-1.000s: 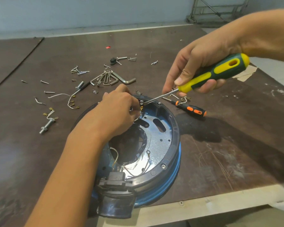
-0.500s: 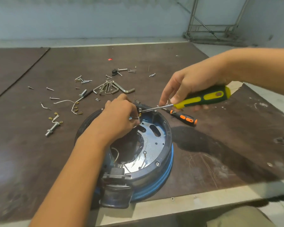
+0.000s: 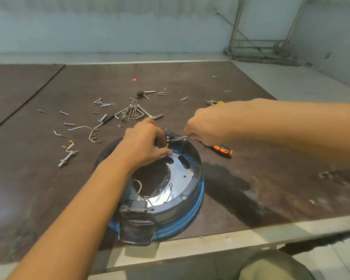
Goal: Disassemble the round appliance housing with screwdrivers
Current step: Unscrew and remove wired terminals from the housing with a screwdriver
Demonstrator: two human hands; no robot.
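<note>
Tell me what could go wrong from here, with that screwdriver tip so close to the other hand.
1. The screwdriver in the right hand could slip and jab the left hand, whose fingers sit right at its tip.
2. A freed screw might drop into the open housing, among its wires.

Overall level: moderately bright, even, cool in tone.
Source: above and to the left, judged from where the shadows fall.
Shadows: a broad, soft-edged dark patch lies on the worktop (image 3: 291,142) to the right of the round housing (image 3: 190,207).
Glare: bright specular spots on the metal plate (image 3: 180,180) inside the housing; a pale sheen on the far worktop.
Blur: the right hand (image 3: 208,124) and the screwdriver (image 3: 178,138) it grips look slightly smeared.
Distortion: wide-angle; the worktop edges bow and the metal frame (image 3: 257,41) leans.
Focus: the lower edge is soft.
</note>
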